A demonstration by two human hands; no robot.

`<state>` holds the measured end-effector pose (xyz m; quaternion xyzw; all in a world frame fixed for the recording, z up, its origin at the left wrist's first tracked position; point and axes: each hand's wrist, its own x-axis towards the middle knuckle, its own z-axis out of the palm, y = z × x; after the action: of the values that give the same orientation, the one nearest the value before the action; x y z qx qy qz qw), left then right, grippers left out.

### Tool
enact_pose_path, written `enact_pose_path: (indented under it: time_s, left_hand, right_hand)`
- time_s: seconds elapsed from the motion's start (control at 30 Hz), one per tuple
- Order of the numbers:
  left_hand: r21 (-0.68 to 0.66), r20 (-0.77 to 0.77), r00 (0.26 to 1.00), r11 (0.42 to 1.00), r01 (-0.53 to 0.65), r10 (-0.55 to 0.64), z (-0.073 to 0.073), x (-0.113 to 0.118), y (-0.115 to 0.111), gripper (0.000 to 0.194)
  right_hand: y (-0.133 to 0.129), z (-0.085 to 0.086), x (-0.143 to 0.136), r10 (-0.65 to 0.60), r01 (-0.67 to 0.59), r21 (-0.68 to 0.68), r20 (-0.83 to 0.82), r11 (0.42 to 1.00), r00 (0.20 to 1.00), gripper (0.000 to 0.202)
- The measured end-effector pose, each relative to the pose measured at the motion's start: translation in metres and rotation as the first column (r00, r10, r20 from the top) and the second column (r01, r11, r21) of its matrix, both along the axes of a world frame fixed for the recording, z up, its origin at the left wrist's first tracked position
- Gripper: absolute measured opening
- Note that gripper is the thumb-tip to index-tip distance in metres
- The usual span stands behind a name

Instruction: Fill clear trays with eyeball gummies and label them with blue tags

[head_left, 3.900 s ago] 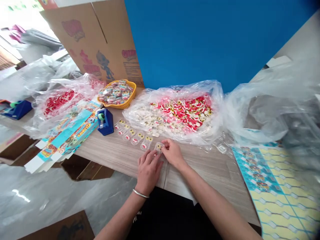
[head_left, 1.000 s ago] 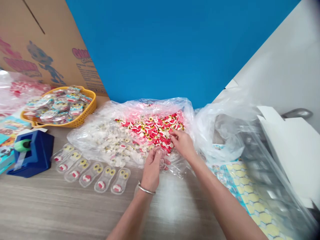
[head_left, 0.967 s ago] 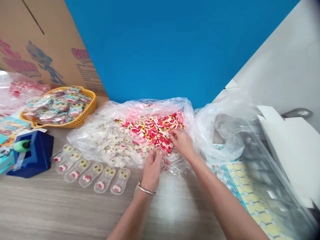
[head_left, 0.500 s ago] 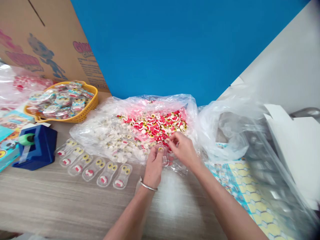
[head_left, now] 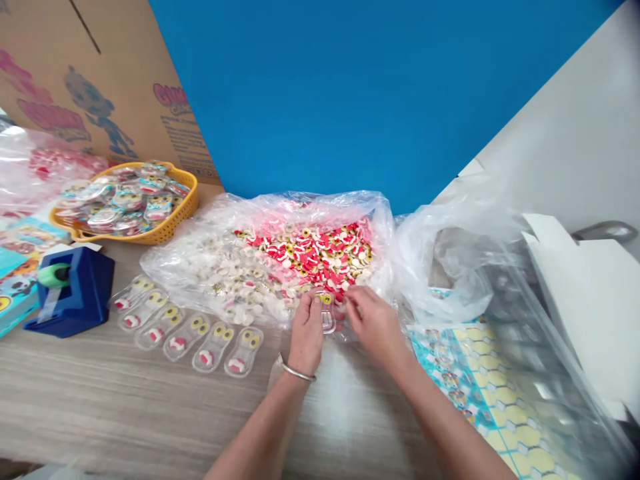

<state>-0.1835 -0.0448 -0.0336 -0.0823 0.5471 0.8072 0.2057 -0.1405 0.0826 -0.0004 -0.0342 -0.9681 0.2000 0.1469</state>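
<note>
My left hand [head_left: 307, 332], with a metal bangle at the wrist, holds a small clear plastic tray [head_left: 327, 313] that has yellow eye candies at its top. Just right of it is my right hand [head_left: 370, 320], its thumb and fingers pinched together; whatever is between them is too small to make out. Behind both hands lies an open clear bag [head_left: 320, 257] of loose red-and-white teeth candies and yellow eye candies. Several clear trays [head_left: 210, 347] stand in a row at the left, each with two eyes and a red-and-white mouth piece.
A yellow basket [head_left: 173, 227] of packed candies and a blue tape dispenser [head_left: 87, 293] are at the left. Behind rise a cardboard box [head_left: 135, 100] and a blue panel [head_left: 320, 100]. Printed sheets [head_left: 480, 373] and plastic trays [head_left: 540, 333] lie at the right.
My right hand has moved slightly right and down, away from the held tray. Two eye candies now show in that tray, where fingers partly covered it before.
</note>
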Motion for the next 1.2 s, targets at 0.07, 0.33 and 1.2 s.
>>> enact_pose_path:
  time_s: [0.07, 0.33, 1.2]
  left_hand:
    - [0.034, 0.045, 0.998, 0.999, 0.042, -0.044, -0.001, 0.000, 0.002, 0.030]
    - [0.081, 0.114, 0.993, 0.996, 0.025, -0.034, 0.001, 0.005, 0.006, 0.034]
    - [0.104, 0.102, 0.994, 0.994, 0.014, -0.025, -0.001, 0.001, 0.006, 0.038]
  right_hand:
    - [0.011, 0.001, -0.009, -0.101, 0.100, 0.008, 0.047, 0.995, 0.994, 0.017]
    - [0.026, -0.020, -0.030, -0.072, 0.042, 0.176, 0.164, 0.983, 0.984, 0.022]
    - [0.034, -0.035, -0.030, -0.189, 0.203, -0.074, 0.168, 0.976, 0.968, 0.032]
